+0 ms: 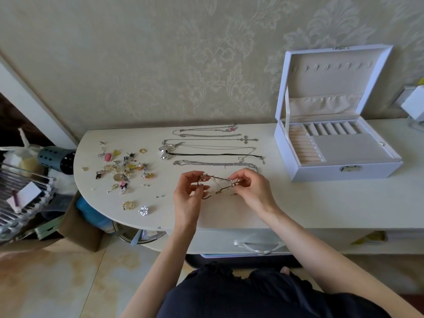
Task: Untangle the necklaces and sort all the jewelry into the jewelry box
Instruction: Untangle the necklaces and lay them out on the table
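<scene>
tangled necklaces (220, 187), a thin gold-toned chain with small pale beads, hang stretched between the person's two hands just above the front edge of the worktop (321, 203). the left hand (189, 191) has its fingers curled in, thumb and fingertips pinching one end of the chain; the right hand (250, 187) pinches the other end the same way, its remaining fingers bent loosely. how the strands knot together is too fine to make out. behind the hands, toward the back edge, several silver chains (206, 134) lie straightened in rows, one with a cross pendant (249, 140), beside a black cord (218, 154). a scatter of small earrings and rings (124, 168) covers the rounded left end. the white jewelry box (339, 143) stands open at the right, lid upright, its compartments bare. both forearms are cut off at the lower frame.
</scene>
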A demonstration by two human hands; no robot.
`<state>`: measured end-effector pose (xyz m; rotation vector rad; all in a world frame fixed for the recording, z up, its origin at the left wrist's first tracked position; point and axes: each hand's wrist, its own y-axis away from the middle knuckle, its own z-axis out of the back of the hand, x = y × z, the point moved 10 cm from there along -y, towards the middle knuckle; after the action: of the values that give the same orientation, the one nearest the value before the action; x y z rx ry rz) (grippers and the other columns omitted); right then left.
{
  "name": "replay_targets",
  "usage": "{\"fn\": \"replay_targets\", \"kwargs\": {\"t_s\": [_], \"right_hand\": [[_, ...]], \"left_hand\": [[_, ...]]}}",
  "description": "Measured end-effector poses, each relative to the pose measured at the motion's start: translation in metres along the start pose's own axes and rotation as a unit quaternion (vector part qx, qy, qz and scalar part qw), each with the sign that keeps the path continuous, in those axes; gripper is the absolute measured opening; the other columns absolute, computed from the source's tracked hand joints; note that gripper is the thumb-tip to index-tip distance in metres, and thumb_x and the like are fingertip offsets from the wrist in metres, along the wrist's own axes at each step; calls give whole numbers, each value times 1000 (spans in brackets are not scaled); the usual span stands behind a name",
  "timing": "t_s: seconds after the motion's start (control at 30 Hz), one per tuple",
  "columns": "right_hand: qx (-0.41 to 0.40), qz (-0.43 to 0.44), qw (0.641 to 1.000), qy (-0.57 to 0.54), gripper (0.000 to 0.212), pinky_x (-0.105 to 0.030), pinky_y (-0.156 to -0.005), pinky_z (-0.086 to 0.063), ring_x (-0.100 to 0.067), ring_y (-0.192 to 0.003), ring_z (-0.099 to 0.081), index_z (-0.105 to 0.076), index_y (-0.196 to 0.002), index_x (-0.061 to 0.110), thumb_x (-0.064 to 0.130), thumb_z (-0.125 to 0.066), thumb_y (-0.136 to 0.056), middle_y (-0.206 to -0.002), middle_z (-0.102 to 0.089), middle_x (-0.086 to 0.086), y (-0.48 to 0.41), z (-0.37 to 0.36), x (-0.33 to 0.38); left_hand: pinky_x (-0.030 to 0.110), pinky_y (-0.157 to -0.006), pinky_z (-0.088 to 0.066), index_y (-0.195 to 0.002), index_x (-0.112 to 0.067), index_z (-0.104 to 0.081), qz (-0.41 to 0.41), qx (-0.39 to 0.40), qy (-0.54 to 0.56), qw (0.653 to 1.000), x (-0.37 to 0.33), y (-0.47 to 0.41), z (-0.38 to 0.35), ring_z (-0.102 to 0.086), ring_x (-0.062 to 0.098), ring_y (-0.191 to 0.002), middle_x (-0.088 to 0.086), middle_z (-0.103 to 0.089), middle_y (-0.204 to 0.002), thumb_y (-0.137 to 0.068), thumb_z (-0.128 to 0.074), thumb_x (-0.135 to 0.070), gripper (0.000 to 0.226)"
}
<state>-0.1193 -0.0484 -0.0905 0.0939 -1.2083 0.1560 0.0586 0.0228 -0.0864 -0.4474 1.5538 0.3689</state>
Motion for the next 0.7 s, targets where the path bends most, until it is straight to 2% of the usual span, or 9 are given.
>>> {"fn": "replay_targets", "kwargs": {"t_s": [0.07,0.17,0.3,0.37,0.43,0.47,0.53,0.6,0.7], "right_hand": [[2,-3,1000,-20,33,-12,-63,-40,-6,-63,-49,-68,-80,22,-9,-65,-71,-74,-55,6,-1,0,0],[27,2,997,-66,41,-14,-64,-43,-7,-64,-50,-66,-81,24,-16,-59,-72,-76,-55,2,2,-4,6],[41,24,996,-80,43,-15,-68,-44,-4,-71,-56,-65,-82,25,-16,-56,-74,-81,-65,-1,4,-7,16],[51,31,994,-90,42,-17,-70,-46,-6,-72,-58,-65,-82,23,-16,-56,-74,-80,-66,-2,5,-10,19],[57,36,992,-103,41,-19,-72,-49,-7,-72,-58,-65,-83,21,-18,-55,-73,-78,-66,-2,6,-12,21],[60,37,992,-109,41,-21,-73,-51,-9,-72,-59,-65,-83,20,-18,-55,-73,-78,-65,-2,6,-12,21],[63,35,990,-120,40,-23,-73,-53,-11,-73,-59,-65,-83,21,-18,-56,-74,-78,-64,-2,6,-13,21],[62,37,990,-122,40,-23,-73,-52,-12,-75,-60,-65,-83,21,-17,-57,-74,-79,-65,-2,6,-12,22],[39,45,993,-100,39,-27,-78,-51,-9,-74,-61,-66,-81,23,-15,-59,-74,-79,-66,1,5,-7,22]], "left_hand": [[29,-71,-51,-94,-17,-60,-3,-12,-27,1000,2,-1,2,-59,19,-78,5,-68,-94,-83,-48,14,35],[21,-72,-47,-93,-19,-61,3,-8,-111,994,6,-2,2,-59,10,-78,0,-69,-92,-82,-55,7,29],[24,-81,-45,-88,-33,-61,-20,29,-216,976,8,-5,-5,-53,15,-97,-4,-56,-105,-80,-60,-1,33],[18,-80,-40,-90,-34,-62,-56,48,-234,970,-1,-3,-11,-50,14,-100,-9,-55,-105,-80,-62,-4,32],[7,-71,-35,-94,-29,-65,-63,93,-210,971,-7,0,-22,-51,8,-93,-15,-62,-102,-80,-61,-11,24],[6,-69,-35,-95,-28,-65,-56,117,-190,973,-8,3,-28,-53,5,-88,-16,-65,-98,-78,-60,-17,21],[15,-71,-42,-90,-27,-66,-41,136,-164,976,-7,5,-33,-54,6,-79,-18,-68,-88,-76,-62,-25,15],[24,-69,-44,-83,-23,-66,-34,120,-167,978,-4,3,-30,-53,7,-72,-16,-67,-78,-79,-68,-19,6],[17,-63,-37,-78,-18,-63,-39,90,-178,979,-3,1,-23,-51,8,-71,-12,-63,-75,-82,-67,-10,9]]}}
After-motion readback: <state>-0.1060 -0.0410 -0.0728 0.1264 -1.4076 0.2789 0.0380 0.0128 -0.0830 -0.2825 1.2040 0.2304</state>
